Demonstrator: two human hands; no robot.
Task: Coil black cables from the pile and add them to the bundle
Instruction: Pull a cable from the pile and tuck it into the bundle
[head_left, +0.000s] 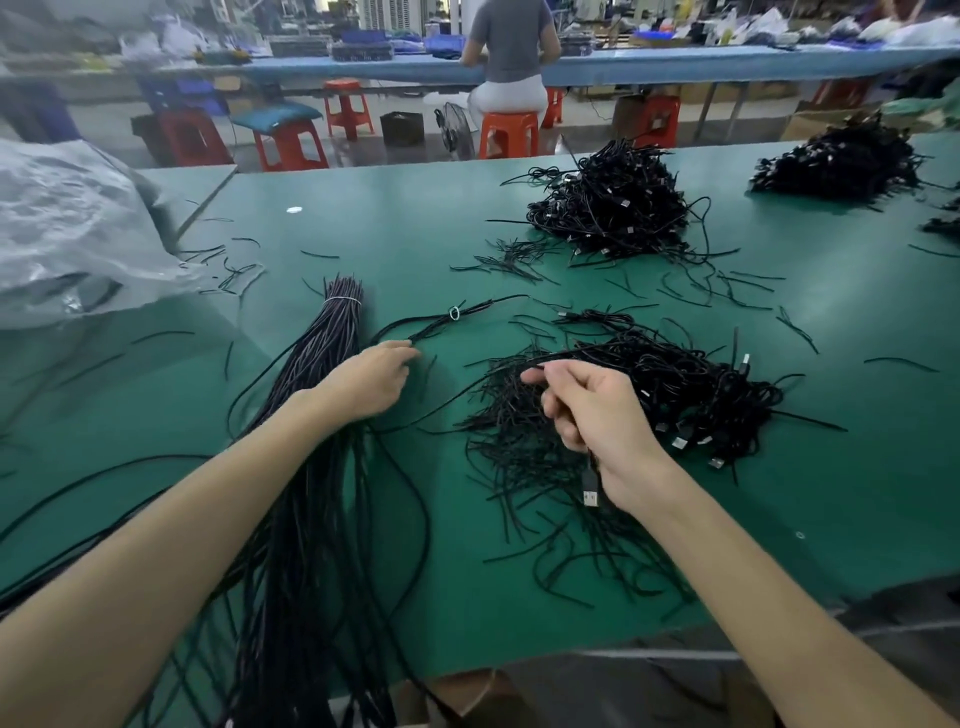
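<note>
A long bundle of black cables, tied near its far end with a pale band, lies on the green table and runs toward me. My left hand rests at the bundle's right side and pinches a thin black cable that carries a small white tie. My right hand is curled round a black cable whose USB plug hangs below my palm. Under and behind it lies the loose pile of black cables and cut ties.
Two further heaps of black cables sit farther back on the table. A crumpled plastic bag lies at the left. Short black ties are scattered about. A person on an orange stool sits at a far bench.
</note>
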